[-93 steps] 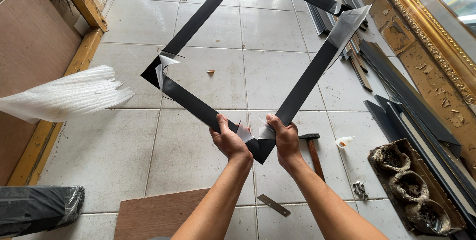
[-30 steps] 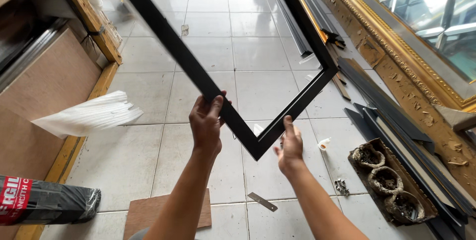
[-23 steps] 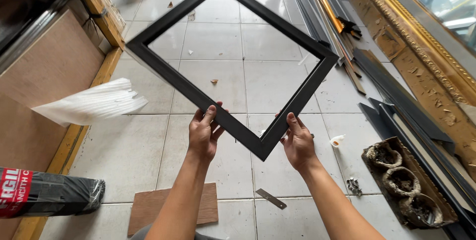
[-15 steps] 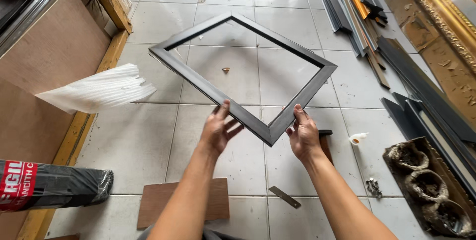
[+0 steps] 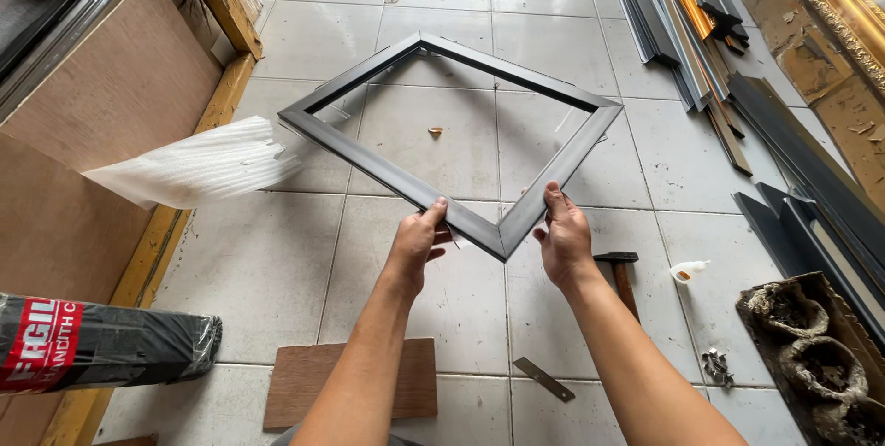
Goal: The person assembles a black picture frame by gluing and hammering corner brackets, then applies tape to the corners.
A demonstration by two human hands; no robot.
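- The dark picture frame (image 5: 458, 137) hangs nearly flat above the tiled floor (image 5: 277, 262), near corner towards the person
- Left hand (image 5: 417, 243) and right hand (image 5: 562, 239) each clasp a rail beside that corner
- It looks light and stiff, though its mitred joints may be fragile; the rails are best gripped near a corner

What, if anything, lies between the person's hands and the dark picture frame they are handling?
Nothing visible does. The left hand and the right hand already grip the dark frame directly, one on each side of its near corner. The hammer lies on the tiled floor below, apart from the hands.
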